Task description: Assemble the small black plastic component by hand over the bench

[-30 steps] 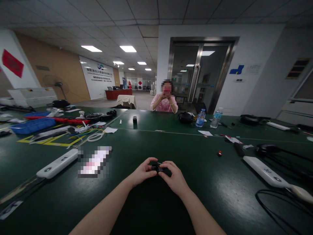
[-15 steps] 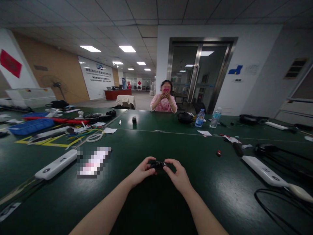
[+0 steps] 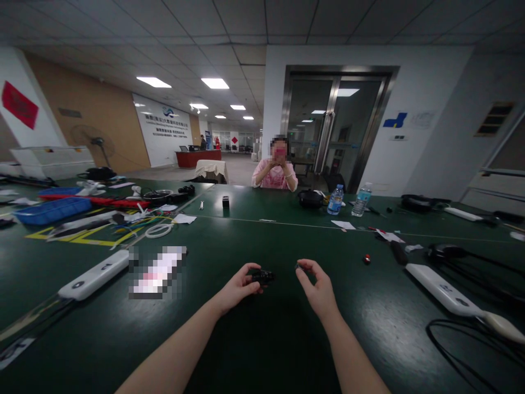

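My left hand [image 3: 243,284] is closed around a small, glossy black object [image 3: 266,277], whose right end sticks out past the fingertips; its kind cannot be made out. To its right, apart from it, my right hand [image 3: 316,284] pinches a tiny dark piece [image 3: 299,267] between thumb and index finger, mostly hidden by the fingertips. Both hands are just above the dark green table [image 3: 266,339]. A small red and metallic piece [image 3: 367,259] lies on the table to the right of my right hand.
A blurred-out phone [image 3: 159,272] and a white power strip [image 3: 96,275] lie at left, another power strip [image 3: 445,287] with black cables at right. Two water bottles [image 3: 335,200], a small black box [image 3: 225,202] and blue trays [image 3: 53,211] stand farther back. A person in pink [image 3: 274,176] sits opposite.
My right hand has pulled away to the right from the black object, taking a tiny piece with it. My left hand stays where it was, holding the black object.
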The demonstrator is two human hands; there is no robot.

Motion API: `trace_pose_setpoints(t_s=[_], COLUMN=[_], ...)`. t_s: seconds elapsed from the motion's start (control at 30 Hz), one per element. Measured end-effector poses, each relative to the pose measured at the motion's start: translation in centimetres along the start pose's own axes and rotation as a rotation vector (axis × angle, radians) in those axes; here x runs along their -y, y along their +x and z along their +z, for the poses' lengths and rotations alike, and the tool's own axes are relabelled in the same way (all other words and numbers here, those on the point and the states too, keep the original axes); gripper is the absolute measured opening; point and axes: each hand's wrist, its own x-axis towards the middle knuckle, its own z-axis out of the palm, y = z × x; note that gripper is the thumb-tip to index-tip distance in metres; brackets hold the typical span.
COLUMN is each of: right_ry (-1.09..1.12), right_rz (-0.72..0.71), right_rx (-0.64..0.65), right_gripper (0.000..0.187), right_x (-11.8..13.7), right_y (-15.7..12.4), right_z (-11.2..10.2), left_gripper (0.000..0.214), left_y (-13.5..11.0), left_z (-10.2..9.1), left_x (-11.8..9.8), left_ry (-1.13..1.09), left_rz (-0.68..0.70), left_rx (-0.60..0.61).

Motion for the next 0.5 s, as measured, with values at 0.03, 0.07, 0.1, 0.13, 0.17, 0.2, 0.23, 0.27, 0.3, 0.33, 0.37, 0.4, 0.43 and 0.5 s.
trace_pose_setpoints(t_s=[0.03,0.07,0.1,0.13,0.17,0.2,0.23,0.27,0.3,0.33,0.37,0.4,0.43,0.5], right_ry=[0.016,0.031,0.044,0.056,0.066,0.076,0.086,0.095,0.101,0.103,0.1,0.094,0.085,0.067], right_rz=[0.001,0.003,0.006,0.01,0.013,0.013,0.011,0.008,0.005,0.003,0.003,0.006,0.011,0.025], right_rx=[-0.025,-0.05,-0.072,-0.094,-0.113,-0.131,-0.148,-0.161,-0.171,-0.177,-0.176,-0.172,-0.161,-0.138], right_gripper=[0.023,0.024,0.025,0.025,0.025,0.026,0.026,0.026,0.026,0.025,0.025,0.025,0.025,0.024], right_x=[-0.12,-0.25,-0.38,-0.52,-0.65,-0.76,-0.84,-0.9,-0.92,-0.91,-0.86,-0.79,-0.7,-0.49], right_y=[0.08,0.17,0.25,0.32,0.38,0.43,0.45,0.45,0.42,0.38,0.32,0.26,0.2,0.12], right_z=[-0.15,-0.29,-0.42,-0.54,-0.64,-0.74,-0.82,-0.88,-0.92,-0.95,-0.95,-0.93,-0.9,-0.82], left_gripper=[0.047,0.047,0.047,0.048,0.049,0.049,0.049,0.049,0.049,0.048,0.047,0.047,0.046,0.046], left_y=[0.02,0.05,0.08,0.12,0.15,0.17,0.17,0.16,0.15,0.13,0.12,0.11,0.1,0.09], left_z=[-0.01,-0.02,-0.03,-0.06,-0.09,-0.12,-0.15,-0.17,-0.17,-0.18,-0.17,-0.16,-0.16,-0.17], left_x=[0.02,0.07,0.14,0.22,0.3,0.37,0.41,0.42,0.42,0.39,0.36,0.34,0.31,0.3], left_ry=[-0.007,-0.013,-0.017,-0.02,-0.022,-0.026,-0.029,-0.031,-0.031,-0.029,-0.025,-0.021,-0.019,-0.018], left_rz=[0.0,0.0,0.001,0.003,0.005,0.008,0.01,0.011,0.012,0.012,0.012,0.01,0.008,0.003], left_rx=[0.008,0.013,0.014,0.012,0.012,0.013,0.017,0.02,0.023,0.023,0.018,0.013,0.01,0.009])
